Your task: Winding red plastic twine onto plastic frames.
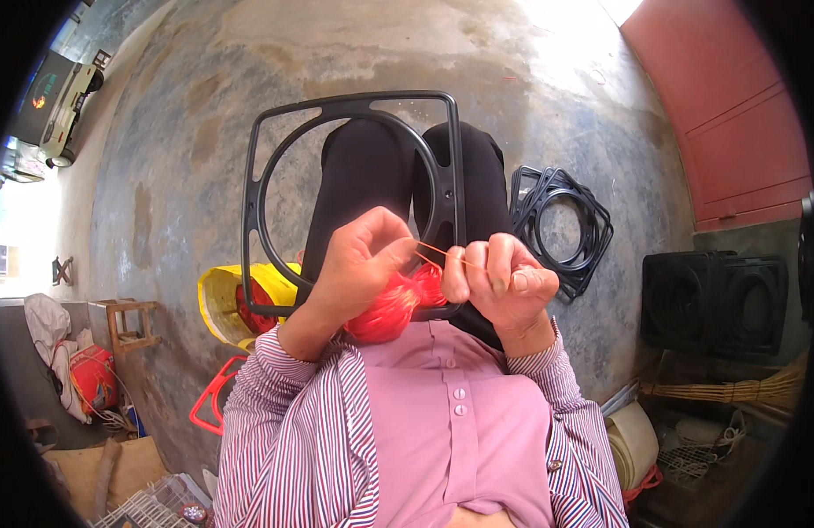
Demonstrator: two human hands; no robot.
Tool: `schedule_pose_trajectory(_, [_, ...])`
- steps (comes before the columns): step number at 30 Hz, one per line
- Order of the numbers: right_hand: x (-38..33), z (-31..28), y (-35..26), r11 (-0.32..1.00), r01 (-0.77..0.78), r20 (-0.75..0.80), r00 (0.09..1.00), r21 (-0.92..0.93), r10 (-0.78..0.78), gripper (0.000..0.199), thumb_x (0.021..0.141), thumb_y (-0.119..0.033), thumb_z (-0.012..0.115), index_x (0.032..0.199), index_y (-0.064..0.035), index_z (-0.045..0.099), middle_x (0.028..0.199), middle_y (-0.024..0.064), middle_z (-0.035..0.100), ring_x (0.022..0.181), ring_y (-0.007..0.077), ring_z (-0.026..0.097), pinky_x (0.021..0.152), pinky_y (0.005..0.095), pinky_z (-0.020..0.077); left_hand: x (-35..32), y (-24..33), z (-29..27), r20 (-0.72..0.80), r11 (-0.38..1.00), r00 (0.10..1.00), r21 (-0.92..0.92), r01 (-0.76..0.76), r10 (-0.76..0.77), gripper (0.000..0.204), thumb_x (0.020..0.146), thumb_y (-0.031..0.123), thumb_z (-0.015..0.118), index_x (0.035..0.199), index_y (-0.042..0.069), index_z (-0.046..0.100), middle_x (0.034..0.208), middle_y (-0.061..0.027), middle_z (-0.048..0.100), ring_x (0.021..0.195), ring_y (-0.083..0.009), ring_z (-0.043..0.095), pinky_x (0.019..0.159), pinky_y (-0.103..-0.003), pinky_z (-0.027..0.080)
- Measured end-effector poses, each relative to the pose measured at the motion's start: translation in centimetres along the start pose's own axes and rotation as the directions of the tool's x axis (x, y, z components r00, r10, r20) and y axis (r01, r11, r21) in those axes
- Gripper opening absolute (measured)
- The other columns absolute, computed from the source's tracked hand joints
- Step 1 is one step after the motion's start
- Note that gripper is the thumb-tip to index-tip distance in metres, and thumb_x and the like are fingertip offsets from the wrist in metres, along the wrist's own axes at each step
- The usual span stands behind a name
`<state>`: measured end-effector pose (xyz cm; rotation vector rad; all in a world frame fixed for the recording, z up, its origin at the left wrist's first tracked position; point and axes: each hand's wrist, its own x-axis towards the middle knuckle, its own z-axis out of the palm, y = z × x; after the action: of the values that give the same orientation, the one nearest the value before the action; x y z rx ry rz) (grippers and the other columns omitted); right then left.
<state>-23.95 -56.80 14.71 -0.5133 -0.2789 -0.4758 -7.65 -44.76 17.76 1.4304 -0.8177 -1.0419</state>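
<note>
On my lap rests a black square plastic frame (251, 189) with a round ring inside it. A bunched hank of shiny red string (382, 310) lies against its near right corner, under my hands. My left hand (354, 264) pinches a thin orange-red strand (438, 250) between thumb and fingers. That strand runs taut across to my right hand (504, 277), whose curled fingers grip its other end. A second bit of strand slants down from my left fingertips toward the red hank. The inside of my left fist is hidden.
Several matching black frames (561, 231) lie stacked on the floor to the right; more dark frames (713, 301) stand beyond. A yellow bag (215, 299) with red material sits left of my knees, near a red frame (215, 396). A straw broom (732, 387) lies at right.
</note>
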Motion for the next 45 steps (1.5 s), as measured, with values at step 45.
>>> schedule_pose_trajectory(45, [2.0, 2.5, -5.0, 0.253, -0.307, -0.353, 0.922, -0.917, -0.158, 0.058, 0.075, -0.014, 0.082, 0.123, 0.0041, 0.055, 0.096, 0.0105, 0.069, 0.079, 0.0073, 0.066, 0.069, 0.0234, 0.0545, 3.6, 1.1, 1.7, 0.251, 0.704, 0.877, 0.524, -0.479, 0.410, 0.033, 0.071, 0.008, 0.076, 0.100, -0.002, 0.064, 0.087, -0.0141, 0.062, 0.077, -0.0290, 0.062, 0.068, -0.036, 0.050])
